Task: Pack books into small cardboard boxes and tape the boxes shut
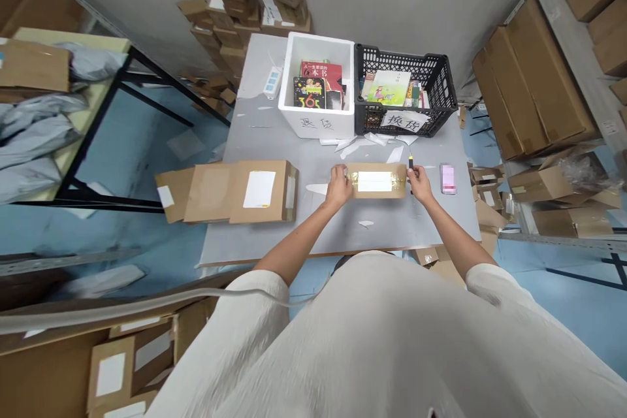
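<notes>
Holding flat brown parcel (375, 181), white label

A small cardboard parcel (375, 181) with a white label lies on the grey table (343, 235). The left hand (339, 184) grips its end at 9 o'clock. The right hand (418, 181) touches the end at 3 o'clock and holds a thin black tool (410, 162) with a yellow tip. Further at 3 o'clock, just beside this hand, lies a pink phone (447, 178). At 12 o'clock stand a white foam box (318, 123) and a black crate (366, 119), both with books inside. At 9 o'clock lie larger flat parcels (235, 191).
</notes>
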The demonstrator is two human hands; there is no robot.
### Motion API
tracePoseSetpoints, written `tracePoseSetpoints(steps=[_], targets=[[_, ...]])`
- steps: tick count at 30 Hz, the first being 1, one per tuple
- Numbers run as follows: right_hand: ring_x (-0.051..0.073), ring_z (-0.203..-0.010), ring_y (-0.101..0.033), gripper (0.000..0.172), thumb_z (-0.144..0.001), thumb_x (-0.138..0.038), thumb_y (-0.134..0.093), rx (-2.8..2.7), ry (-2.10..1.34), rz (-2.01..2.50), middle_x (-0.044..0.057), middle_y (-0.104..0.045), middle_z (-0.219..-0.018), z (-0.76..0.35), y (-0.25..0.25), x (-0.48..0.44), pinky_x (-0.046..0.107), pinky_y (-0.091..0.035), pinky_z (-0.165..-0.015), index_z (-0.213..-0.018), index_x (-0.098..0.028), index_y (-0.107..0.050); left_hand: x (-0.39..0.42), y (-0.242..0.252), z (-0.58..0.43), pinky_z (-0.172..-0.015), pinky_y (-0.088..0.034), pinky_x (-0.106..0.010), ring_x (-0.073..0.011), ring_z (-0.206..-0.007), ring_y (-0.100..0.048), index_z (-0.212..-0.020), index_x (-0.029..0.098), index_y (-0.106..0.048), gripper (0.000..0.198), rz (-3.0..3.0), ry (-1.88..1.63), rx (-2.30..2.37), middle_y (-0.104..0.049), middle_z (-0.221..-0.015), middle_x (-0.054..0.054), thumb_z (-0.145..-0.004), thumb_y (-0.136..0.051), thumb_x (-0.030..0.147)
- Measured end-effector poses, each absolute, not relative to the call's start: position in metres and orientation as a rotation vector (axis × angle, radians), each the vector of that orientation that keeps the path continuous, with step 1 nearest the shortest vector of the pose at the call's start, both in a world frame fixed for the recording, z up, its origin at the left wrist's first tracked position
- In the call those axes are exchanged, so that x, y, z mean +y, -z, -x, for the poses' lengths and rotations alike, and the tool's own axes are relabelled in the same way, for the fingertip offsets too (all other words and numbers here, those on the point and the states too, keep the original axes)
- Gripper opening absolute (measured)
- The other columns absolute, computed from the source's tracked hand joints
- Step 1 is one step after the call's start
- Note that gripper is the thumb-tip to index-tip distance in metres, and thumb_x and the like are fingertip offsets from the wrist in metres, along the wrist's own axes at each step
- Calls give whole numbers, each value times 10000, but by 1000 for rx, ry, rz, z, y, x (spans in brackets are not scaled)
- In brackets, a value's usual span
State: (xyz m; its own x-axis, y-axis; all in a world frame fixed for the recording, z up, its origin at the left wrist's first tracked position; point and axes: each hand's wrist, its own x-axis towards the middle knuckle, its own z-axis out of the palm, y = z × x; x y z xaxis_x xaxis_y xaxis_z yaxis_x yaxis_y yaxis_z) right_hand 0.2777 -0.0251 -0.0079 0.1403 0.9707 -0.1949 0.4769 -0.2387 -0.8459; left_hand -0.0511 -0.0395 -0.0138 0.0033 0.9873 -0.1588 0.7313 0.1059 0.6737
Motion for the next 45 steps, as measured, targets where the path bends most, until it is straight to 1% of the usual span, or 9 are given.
tracePoseSetpoints(steps=[2, 4, 7, 11, 16, 19, 25, 35, 45], targets=[[306, -1262, -754, 697, -986, -861, -555, -1394, -1015, 1801, 159, -780, -1381, -279, 9, -24, 501, -616, -1122, -1317, -255, -646, -43, 14, 48, -1209, -537, -560, -385, -1501, -590, -1519, 200, -595, 522, -1837, -489, 1753, -482, -1711, -227, -1003, -553, 132], [326, -1267, -751, 717, -975, -860, -576, -1404, -996, 1806, 171, -778, -1389, -280, 7, -24, 522, -605, -1137, -1327, -242, -664, -48, 14, 43, -1259, -467, -600, -412, -1571, -513, -1480, 218, -648, 521, -2009, -407, 1684, -520, -1696, -212, -978, -558, 113], [325, -1178, -776, 763, -984, -851, -558, -1449, -989, 1796, 170, -778, -1391, -281, 1, -21, 532, -614, -1115, -1391, -222, -702, -52, 11, 37, -1278, -416, -598, -406, -1575, -500, -1539, 234, -640, 576, -2146, -311, 1595, -596, -1636, -202, -978, -568, 127], [336, -1180, -770, 751, -1038, -801, -508, -1695, -950, 1753, 154, -810, -1327, -277, -20, -8, 521, -592, -1143, -1379, -201, -805, -51, 6, 35, -1259, -421, -585, -410, -1522, -547, -1599, 225, -605, 560, -2161, -245, 1594, -638, -1594, -211, -1042, -546, 203], [336, -1256, -765, 534, -1112, -603, -559, -2118, -984, 1736, 90, -843, -1392, -250, -53, 15, 457, -584, -1120, -1410, -259, -838, -54, 2, 37, -1235, -456, -570, -416, -1523, -560, -1638, 223, -557, 632, -2111, -246, 1569, -566, -1690, -213, -1009, -557, 158], [334, -1272, -774, 458, -1137, -539, -571, -2375, -934, 1708, 70, -855, -1388, -225, -64, 28, 422, -573, -1109, -1392, -293, -861, -57, 0, 36, -1270, -419, -576, -421, -1576, -519, -1645, 200, -544, 639, -2100, -263, 1561, -538, -1733, -227, -1008, -554, 148], [333, -1274, -772, 462, -1154, -535, -553, -2670, -809, 1674, 84, -873, -1345, -188, -67, 48, 369, -558, -1032, -1389, -299, -874, -59, -2, 34, -1325, -338, -592, -404, -1637, -482, -1669, 159, -544, 649, -2098, -293, 1537, -547, -1755, -242, -1020, -542, 151], [345, -1256, -767, 446, -1155, -481, -537, -2771, -679, 1734, 99, -856, -1383, -172, -74, 53, 381, -541, -988, -1390, -299, -869, -58, -3, 35, -1284, -379, -566, -403, -1615, -510, -1660, 148, -574, 617, -2119, -300, 1533, -547, -1759, -249, -1045, -572, 175], [352, -1199, -781, 410, -1128, -466, -571, -2824, -698, 1760, 88, -875, -1316, -173, -75, 61, 387, -541, -953, -1329, -311, -893, -58, -4, 36, -1282, -375, -590, -417, -1619, -505, -1686, 147, -545, 654, -2117, -291, 1514, -532, -1773, -253, -1034, -564, 174]])
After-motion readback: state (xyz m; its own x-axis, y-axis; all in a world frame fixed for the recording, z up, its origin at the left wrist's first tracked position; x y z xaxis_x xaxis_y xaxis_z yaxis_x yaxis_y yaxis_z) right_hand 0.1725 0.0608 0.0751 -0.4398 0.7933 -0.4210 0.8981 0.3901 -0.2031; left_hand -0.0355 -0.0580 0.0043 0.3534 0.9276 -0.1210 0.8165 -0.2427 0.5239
